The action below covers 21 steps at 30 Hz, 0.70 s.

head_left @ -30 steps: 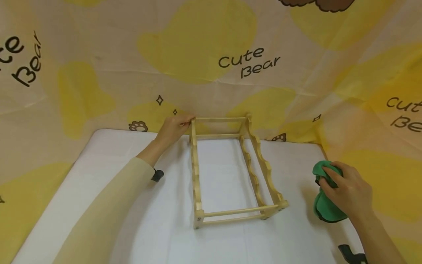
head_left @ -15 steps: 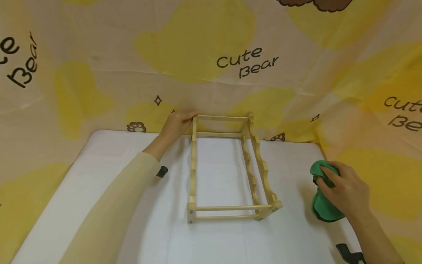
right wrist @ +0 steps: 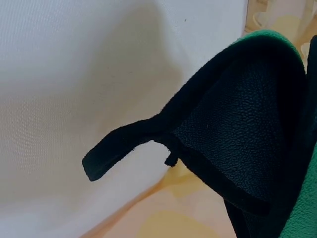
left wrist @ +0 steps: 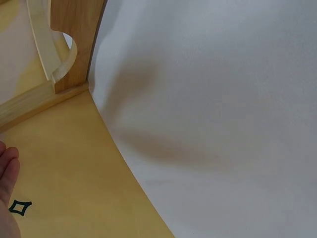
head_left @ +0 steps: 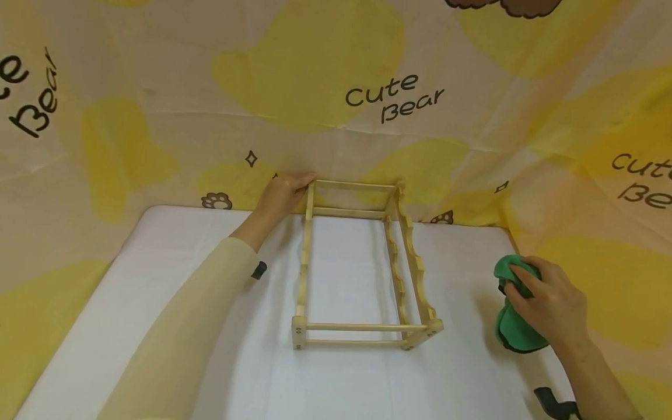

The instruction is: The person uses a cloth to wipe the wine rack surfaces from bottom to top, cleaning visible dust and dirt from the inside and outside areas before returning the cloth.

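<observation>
A light wooden rack [head_left: 303,256] with scalloped side rails and thin crossbars stands on the white surface, its far end against the patterned cloth. At its far left top corner my left hand [head_left: 280,194] grips the wood. Fingers [left wrist: 9,166] of that hand show at the left edge of the left wrist view, below a rack corner [left wrist: 74,44]. To the right, my right hand [head_left: 556,303] holds a green fleece piece [head_left: 517,329] with black edging. The right wrist view shows its black lining [right wrist: 233,129] and a short black strap [right wrist: 114,148]; its exact kind cannot be told.
Cream and yellow printed cloth [head_left: 294,76] rises behind and at both sides of the white tabletop [head_left: 346,385]. Dark straps [head_left: 553,402] show near the right wrist and beside the left sleeve [head_left: 178,332].
The rack's near end has swung left and a little away from me, so the rack sits straighter. My left hand shifted slightly right with it. The right hand hardly moved.
</observation>
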Available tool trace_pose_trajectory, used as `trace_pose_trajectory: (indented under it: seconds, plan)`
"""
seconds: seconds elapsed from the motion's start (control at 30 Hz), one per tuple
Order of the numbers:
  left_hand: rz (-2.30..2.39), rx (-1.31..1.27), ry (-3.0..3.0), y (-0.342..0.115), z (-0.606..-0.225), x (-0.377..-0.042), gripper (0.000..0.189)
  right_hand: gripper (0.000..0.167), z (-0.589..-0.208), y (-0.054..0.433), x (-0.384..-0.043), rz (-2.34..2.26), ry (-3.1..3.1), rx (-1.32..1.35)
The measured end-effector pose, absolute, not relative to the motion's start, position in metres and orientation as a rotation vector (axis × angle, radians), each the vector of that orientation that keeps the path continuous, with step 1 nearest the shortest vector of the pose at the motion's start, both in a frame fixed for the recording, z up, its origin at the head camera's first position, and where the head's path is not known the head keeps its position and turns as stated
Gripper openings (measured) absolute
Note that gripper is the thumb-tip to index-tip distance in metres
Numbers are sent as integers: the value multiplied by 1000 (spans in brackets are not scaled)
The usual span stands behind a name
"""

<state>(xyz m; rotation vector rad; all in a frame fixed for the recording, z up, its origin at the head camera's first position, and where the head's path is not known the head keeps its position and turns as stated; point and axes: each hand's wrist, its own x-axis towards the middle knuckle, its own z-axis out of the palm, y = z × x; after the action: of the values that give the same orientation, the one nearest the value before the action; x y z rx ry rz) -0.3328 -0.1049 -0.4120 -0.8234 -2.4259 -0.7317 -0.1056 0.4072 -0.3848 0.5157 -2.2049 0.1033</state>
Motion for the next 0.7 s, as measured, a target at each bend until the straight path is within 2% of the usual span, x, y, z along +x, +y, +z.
trace_pose_trajectory:
  seconds: [0.33,0.5,0.7]
  plan:
    - [-726,-864,-2298,-122,-398,-317,29,54,-384,405,-103,111,-2213,520]
    - [-740,-939,-2216,-129,-388,-297,33,53,-384,402,-101,110,-2213,531]
    - [-675,-1083,-2073,-131,-382,-265,25,50,-384,400,-100,111,-2193,564]
